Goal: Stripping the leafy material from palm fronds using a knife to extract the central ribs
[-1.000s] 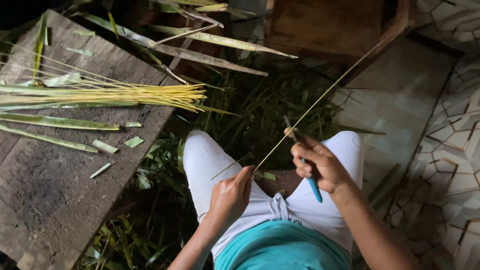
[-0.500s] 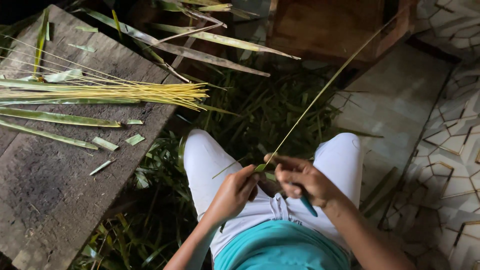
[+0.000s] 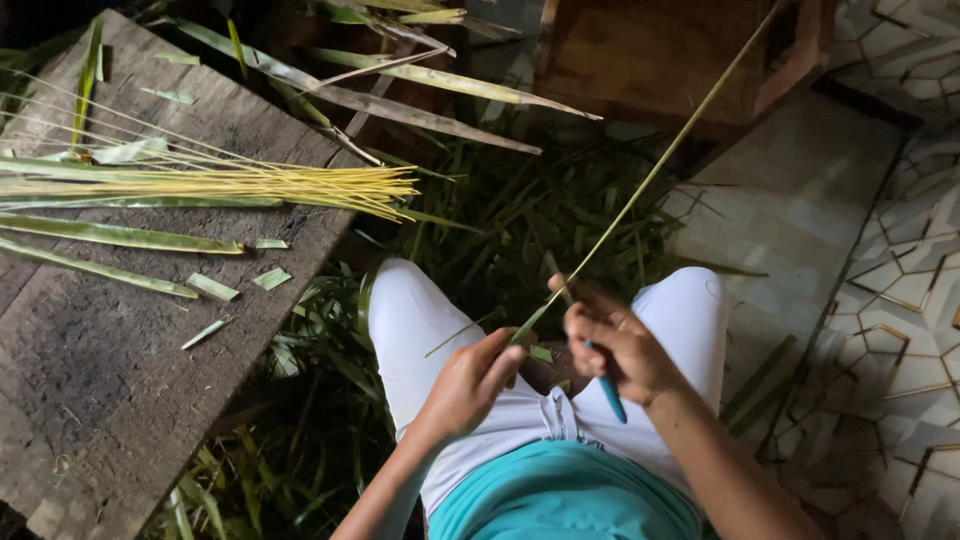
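Dim leaf litter (image 3: 520, 215) below; left hand (image 3: 468, 385) pinched leaf rib (image 3: 640, 190), its tip cut off; right hand (image 3: 615, 345) clenched half-hidden blue-handled knife (image 3: 608, 395).

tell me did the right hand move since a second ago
Yes. The right hand slid down the long leaf rib toward the left hand, nearer the white-trousered knees.

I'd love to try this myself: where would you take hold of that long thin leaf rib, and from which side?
Probably the near end, from below-left, as the left hand pinches the leaf rib. It is thin and runs far up and right, so its tip would bend. The right hand holds a blue-handled knife there.
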